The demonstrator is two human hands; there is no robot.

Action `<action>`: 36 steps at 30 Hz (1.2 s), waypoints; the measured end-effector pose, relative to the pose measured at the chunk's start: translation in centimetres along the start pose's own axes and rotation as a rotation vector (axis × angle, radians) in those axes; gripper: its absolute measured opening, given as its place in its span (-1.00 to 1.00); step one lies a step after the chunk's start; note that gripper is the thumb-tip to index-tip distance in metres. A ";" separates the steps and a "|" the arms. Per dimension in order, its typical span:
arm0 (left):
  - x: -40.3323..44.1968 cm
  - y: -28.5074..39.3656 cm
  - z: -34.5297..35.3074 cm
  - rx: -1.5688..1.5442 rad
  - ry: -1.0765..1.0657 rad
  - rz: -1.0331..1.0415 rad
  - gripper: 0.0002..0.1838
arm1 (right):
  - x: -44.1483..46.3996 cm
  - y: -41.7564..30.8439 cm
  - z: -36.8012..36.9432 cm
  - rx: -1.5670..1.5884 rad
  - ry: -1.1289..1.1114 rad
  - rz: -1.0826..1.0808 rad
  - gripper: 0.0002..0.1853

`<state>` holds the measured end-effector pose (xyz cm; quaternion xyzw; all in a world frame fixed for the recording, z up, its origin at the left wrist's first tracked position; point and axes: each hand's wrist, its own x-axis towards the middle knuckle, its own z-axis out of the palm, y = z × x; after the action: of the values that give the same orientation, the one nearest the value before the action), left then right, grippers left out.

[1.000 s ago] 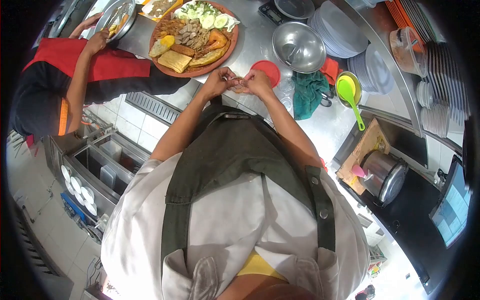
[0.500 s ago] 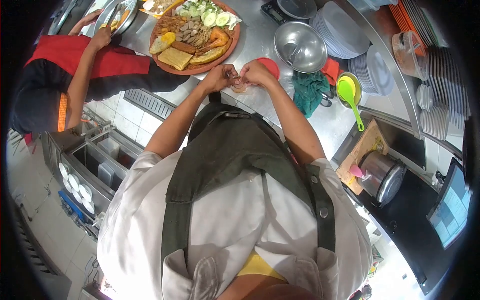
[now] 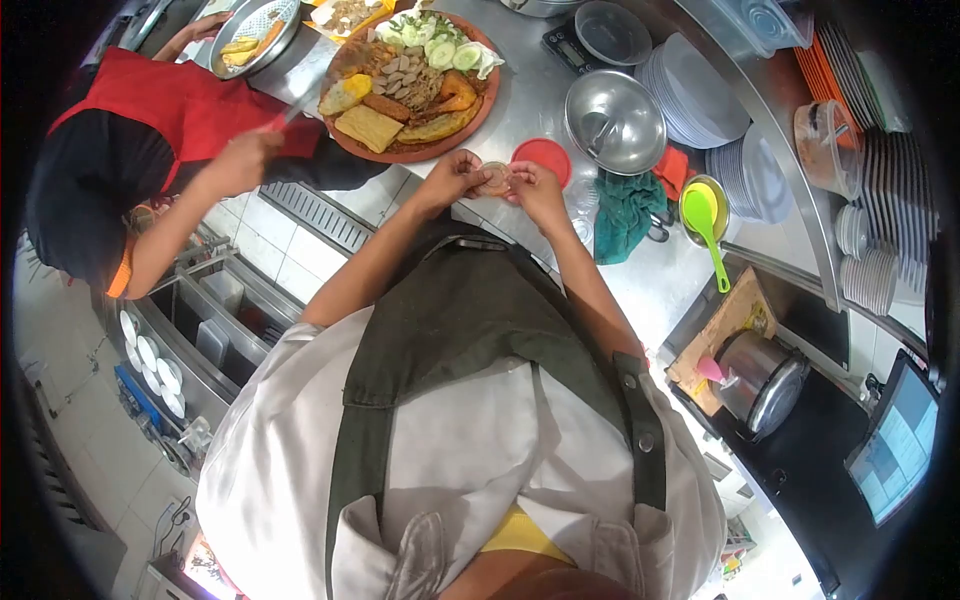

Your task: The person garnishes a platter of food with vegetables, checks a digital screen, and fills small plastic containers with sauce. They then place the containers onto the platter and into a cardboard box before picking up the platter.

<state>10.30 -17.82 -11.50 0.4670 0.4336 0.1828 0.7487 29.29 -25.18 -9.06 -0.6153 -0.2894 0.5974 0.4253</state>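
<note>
Between my two hands, at the edge of the steel counter, is a small round see-through plastic container (image 3: pixel 494 180) with something pinkish-brown showing in it. My left hand (image 3: pixel 452 182) pinches its left side. On its right side, the fingers of my right hand (image 3: pixel 537 192) are closed. Just beyond my right hand lies a red round lid or dish (image 3: pixel 542 160). Behind my hands stands a big round clay-coloured platter (image 3: pixel 410 152) loaded with cucumber slices, a piece of chicken, a folded yellow item and other food.
To the right are a steel bowl (image 3: pixel 615 120), a green cloth (image 3: pixel 626 215), a lime-green spoon (image 3: pixel 709 230) in a metal cup and stacked white plates (image 3: pixel 700 90). A kitchen scale (image 3: pixel 568 50) stands behind. At left, a co-worker's hand (image 3: pixel 250 160) holds a blurred utensil near a colander (image 3: pixel 262 40).
My hands have shifted slightly apart, and the round container shows more plainly between them. The co-worker's near hand has moved from the colander down towards the platter. The whole view has shifted a little.
</note>
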 end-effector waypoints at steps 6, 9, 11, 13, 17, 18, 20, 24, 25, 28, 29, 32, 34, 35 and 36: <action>-0.8 2.3 1.3 -0.093 -0.090 -0.093 -0.77 | 0.3 -1.2 -2.9 -0.020 -0.044 -0.059 -0.82; -0.8 3.0 1.7 -0.130 -0.124 -0.129 -0.72 | 0.3 -1.4 -3.2 -0.009 -0.091 -0.062 -0.81; -1.9 4.5 2.7 -0.235 -0.138 -0.118 -0.65 | -1.1 -1.8 -3.9 -0.049 -0.033 -0.145 -0.80; -2.1 5.0 3.0 -0.338 -0.128 -0.149 -0.62 | -2.9 -1.5 -5.4 -0.293 0.089 -0.305 -0.76; -2.3 5.3 2.8 -0.548 -0.152 -0.184 -0.65 | -7.4 1.6 -10.8 -1.087 0.600 -0.482 -0.58; -2.4 5.1 3.1 -0.577 -0.151 -0.178 -0.69 | -8.1 2.3 -11.6 -1.256 0.767 -0.449 -0.53; -2.3 5.2 3.2 -0.597 -0.246 -0.204 -0.69 | -8.2 3.9 -12.9 -1.204 0.747 -0.356 -0.50; -1.4 6.6 6.7 -0.433 -0.227 -0.290 -0.70 | -5.8 4.6 -16.4 -1.084 0.607 -0.056 -0.50; -1.2 7.0 7.9 -0.384 -0.235 -0.295 -0.70 | -6.3 3.5 -16.5 -1.090 0.564 0.021 -0.50; 0.2 7.2 10.8 -0.242 -0.274 -0.282 -0.71 | -8.6 2.4 -15.8 -1.028 0.749 -0.183 -0.57; 0.8 6.8 11.4 -0.185 -0.272 -0.266 -0.71 | -9.3 2.6 -15.5 -1.010 0.816 -0.273 -0.58; 1.5 6.5 14.3 0.014 -0.249 -0.214 -0.68 | -11.0 2.0 -14.7 -0.711 0.883 -0.458 -0.63; 1.8 6.1 16.2 0.061 -0.253 -0.184 -0.69 | -12.0 1.8 -14.1 -0.506 0.813 -0.453 -0.56; 2.0 5.9 17.2 0.086 -0.257 -0.167 -0.69 | -12.4 1.6 -13.6 -0.447 0.786 -0.455 -0.52; 2.1 5.7 18.3 0.128 -0.251 -0.167 -0.71 | -12.9 0.7 -12.9 -0.388 0.760 -0.457 -0.49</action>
<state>27.23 -23.42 -4.16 0.4952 0.3846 0.0318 0.7783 40.30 -38.91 -4.32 -0.7786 -0.3475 0.1564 0.4985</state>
